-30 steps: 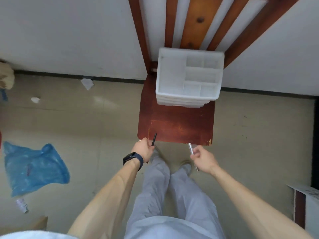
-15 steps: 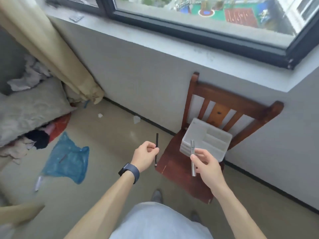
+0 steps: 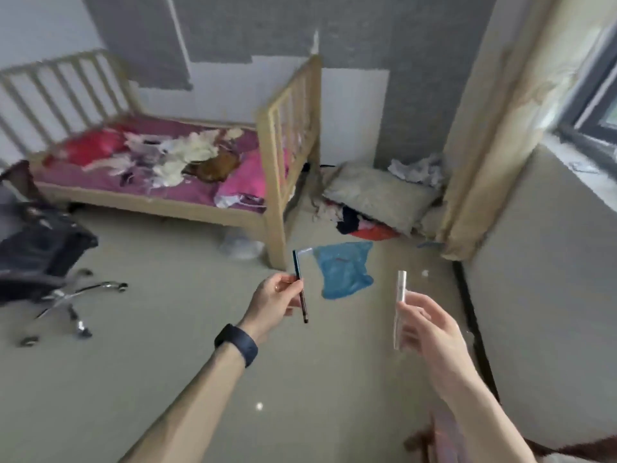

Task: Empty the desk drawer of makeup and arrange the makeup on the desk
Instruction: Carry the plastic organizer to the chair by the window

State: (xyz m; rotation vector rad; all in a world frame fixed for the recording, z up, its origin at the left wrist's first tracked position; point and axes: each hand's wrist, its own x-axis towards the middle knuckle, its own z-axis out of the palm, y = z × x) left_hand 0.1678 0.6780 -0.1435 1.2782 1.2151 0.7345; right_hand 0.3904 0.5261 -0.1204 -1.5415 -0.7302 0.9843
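- while you have both arms out over the bedroom floor, what is each one carrying?
- left grip (image 3: pixel 277 297), thumb and fingers pinched, holds a thin dark pencil (image 3: pixel 300 289) upright. right grip (image 3: pixel 430 329), fingers curled loosely round it, holds a slim silver tube (image 3: pixel 399 309), also upright. both pieces are in the air, well apart from each other, above bare floor (image 3: pixel 167 345).
- how far along is the job?
- i judge it somewhere in the middle, on a carrying leg. two pieces of makeup are out and in hand, and neither is set down. no counter and no drawer shows in my view, so i cannot say what is already arranged or how much remains to fetch.
- and around you?
- a blue plastic bag (image 3: pixel 345 270) lies on the floor just beyond the pencil. behind it stands a wooden bed (image 3: pixel 277 208) heaped with clothes, and a black office chair (image 3: pixel 50 259) sits at far left. a pillow (image 3: pixel 377 198) lies on a pile of clothes by the far wall, with a curtain (image 3: pixel 477 162) and a window (image 3: pixel 594 105) at right. there is a dark wristband (image 3: pixel 237 344) on the left wrist. a reddish-brown shape at the bottom edge, under the right forearm, is too blurred for me to name.
- anything in the way?
- as i read it, the bag and the chair's wheeled base are what i would steer round. with both grips full, i have nothing free to shift clutter or clear a spot on the counter.
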